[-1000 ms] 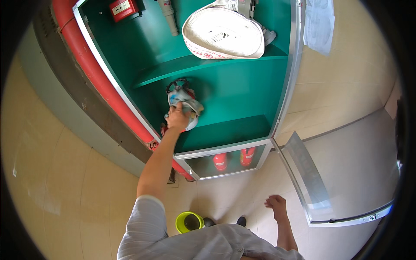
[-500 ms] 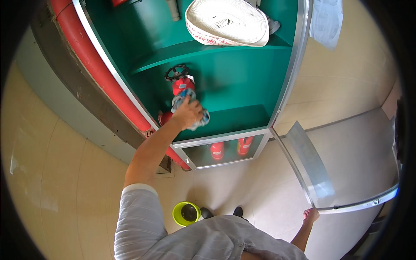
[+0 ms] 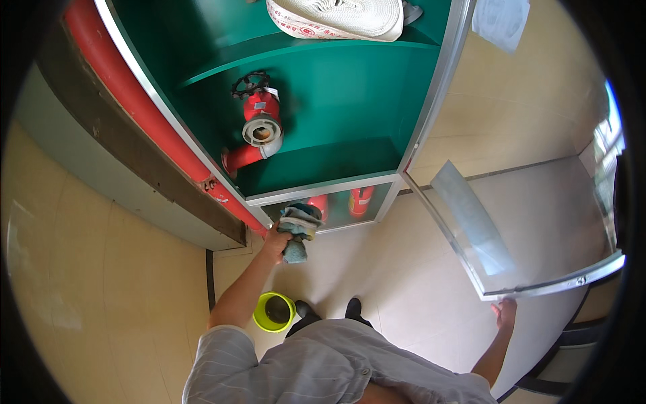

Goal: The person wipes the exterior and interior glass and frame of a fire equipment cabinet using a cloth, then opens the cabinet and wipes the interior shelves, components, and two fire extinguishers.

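My left hand (image 3: 276,244) grips a bunched grey-green cleaning cloth (image 3: 298,229) in front of the cabinet's lower glass panel. Behind and above it, the red hydrant valve (image 3: 260,111) stands in the green cabinet (image 3: 323,111), with a black handwheel and a round grey outlet facing me. At the right, my right hand (image 3: 505,312) is curled at the bottom metal edge of the open glass door (image 3: 538,236); its fingers are partly hidden there.
A rolled white fire hose (image 3: 336,19) lies on the upper shelf. Red fire extinguishers (image 3: 360,200) show behind the lower glass. A yellow-green bucket (image 3: 258,314) with dark contents stands by my feet. A red pipe (image 3: 134,87) runs along the cabinet's left side.
My left hand has come away from the valve outlet, down and out of the cabinet with the cloth. My view has shifted, and the right hand stays at the door edge.
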{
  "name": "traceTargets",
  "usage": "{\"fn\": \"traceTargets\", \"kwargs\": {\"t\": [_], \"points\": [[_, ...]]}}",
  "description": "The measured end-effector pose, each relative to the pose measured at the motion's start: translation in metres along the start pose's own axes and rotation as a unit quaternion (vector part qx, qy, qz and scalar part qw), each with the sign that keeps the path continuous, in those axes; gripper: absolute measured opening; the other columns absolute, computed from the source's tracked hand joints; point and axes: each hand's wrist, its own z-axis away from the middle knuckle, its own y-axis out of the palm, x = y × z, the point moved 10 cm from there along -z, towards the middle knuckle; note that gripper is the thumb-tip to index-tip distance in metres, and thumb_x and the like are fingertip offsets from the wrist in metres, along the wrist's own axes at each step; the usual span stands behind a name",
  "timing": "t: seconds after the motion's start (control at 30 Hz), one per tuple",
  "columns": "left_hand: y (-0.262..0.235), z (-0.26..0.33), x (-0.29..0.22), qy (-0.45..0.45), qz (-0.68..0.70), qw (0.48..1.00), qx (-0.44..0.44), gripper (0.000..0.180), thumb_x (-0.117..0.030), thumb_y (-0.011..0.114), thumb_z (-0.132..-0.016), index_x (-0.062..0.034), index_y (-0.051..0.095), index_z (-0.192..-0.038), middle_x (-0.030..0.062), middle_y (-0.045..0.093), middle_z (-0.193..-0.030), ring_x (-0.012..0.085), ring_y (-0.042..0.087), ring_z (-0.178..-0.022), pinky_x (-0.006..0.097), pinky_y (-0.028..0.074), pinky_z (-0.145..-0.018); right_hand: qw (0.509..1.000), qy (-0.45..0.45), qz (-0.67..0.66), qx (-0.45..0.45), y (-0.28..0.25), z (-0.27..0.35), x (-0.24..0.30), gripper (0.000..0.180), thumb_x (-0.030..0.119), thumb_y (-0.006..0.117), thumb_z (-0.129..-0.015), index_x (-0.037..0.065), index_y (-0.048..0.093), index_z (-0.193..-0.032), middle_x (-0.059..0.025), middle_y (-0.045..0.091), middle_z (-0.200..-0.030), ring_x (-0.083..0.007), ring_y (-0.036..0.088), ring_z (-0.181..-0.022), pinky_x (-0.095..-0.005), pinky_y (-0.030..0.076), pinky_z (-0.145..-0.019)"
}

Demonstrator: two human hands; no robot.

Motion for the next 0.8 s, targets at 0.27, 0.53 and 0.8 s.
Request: {"fn": "traceTargets", "kwargs": {"t": [0.27, 0.53, 0.8], "points": [[0.056, 0.023, 0.068, -0.102, 0.227, 0.958, 0.14, 0.042, -0.005, 0.053, -0.083, -0.0017, 0.05, -0.125, 0.0164, 0.063, -0.105, 0.0305, 0.065, -0.095, 0.046, 0.054, -0.088, 0.955, -0.074, 0.246, 0.146, 0.085, 0.142, -0.034, 0.042, -0.002, 0.075, -0.075, 0.006, 0.066, -0.115, -0.0003, 0.066, -0.102, -0.0129, 0.061, -0.096, -0.0296, 0.051, -0.088], [0.054, 0.074, 0.118, -0.156, 0.208, 0.936, 0.237, 0.048, -0.004, 0.052, -0.083, -0.0048, 0.048, -0.131, 0.0151, 0.063, -0.11, 0.0314, 0.064, -0.098, 0.047, 0.053, -0.09, 0.749, -0.527, 0.322, 0.241, 0.272, 0.322, -0.032, 0.024, 0.021, 0.077, -0.078, 0.003, 0.069, -0.089, -0.0112, 0.066, -0.075, -0.0274, 0.064, -0.066, -0.038, 0.052, -0.062], [-0.02, 0.139, 0.078, -0.095, 0.174, 0.95, 0.241, 0.056, 0.003, 0.055, -0.078, -0.0062, 0.046, -0.133, 0.0124, 0.061, -0.116, 0.0286, 0.062, -0.104, 0.044, 0.053, -0.092, 0.747, -0.396, 0.412, 0.339, 0.473, 0.439, -0.01, 0.023, 0.032, 0.071, -0.084, 0.009, 0.072, -0.088, -0.0131, 0.068, -0.073, -0.0355, 0.067, -0.074, -0.0447, 0.051, -0.063]]}}
